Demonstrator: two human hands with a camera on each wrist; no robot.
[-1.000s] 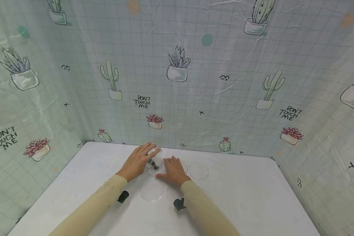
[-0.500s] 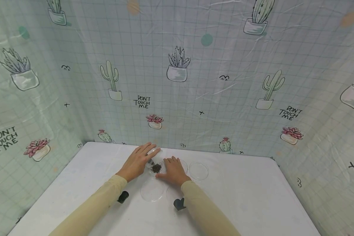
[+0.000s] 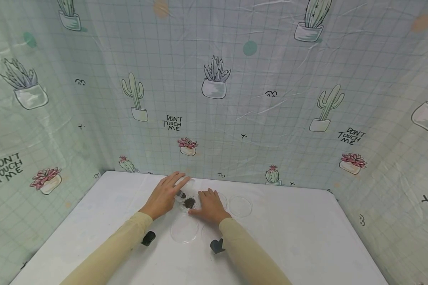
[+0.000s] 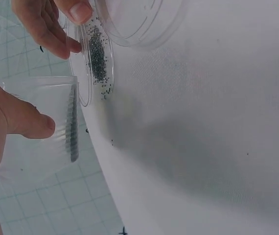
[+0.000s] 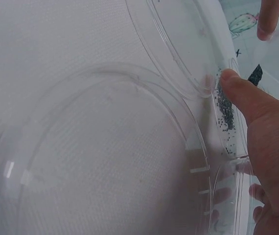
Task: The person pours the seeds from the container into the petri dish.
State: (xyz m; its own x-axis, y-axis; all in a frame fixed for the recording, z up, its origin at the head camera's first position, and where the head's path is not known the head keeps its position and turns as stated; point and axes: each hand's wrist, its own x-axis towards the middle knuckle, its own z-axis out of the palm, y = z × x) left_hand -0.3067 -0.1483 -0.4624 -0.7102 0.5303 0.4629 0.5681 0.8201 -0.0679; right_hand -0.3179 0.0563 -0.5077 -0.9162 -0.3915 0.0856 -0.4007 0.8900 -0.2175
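Observation:
My left hand [image 3: 161, 198] holds a clear plastic container [image 4: 44, 100], its thumb pressed on the near side. Dark granules lie along the container's ribbed edge. It is tilted beside a clear petri dish [image 4: 84, 90] at the back of the table. A small heap of dark granules [image 3: 189, 203] lies in that dish, with some grains scattered around it. On the dish's right, my right hand [image 3: 213, 208] rests with its thumb touching the near rim and its fingers spread toward the back. The right palm partly covers another clear dish [image 3: 221, 199].
A round clear dish [image 3: 240, 206] lies right of the right hand, and another dish [image 3: 184, 230] lies in front of both hands. A further dish is partly hidden by the right forearm. Patterned cactus cloth [image 3: 214, 150] rises behind the white table [image 3: 299, 233].
Granules have poured out of the left hand's container, and the heap in the dish has grown. The left hand has tipped back slightly. My right hand stays in place.

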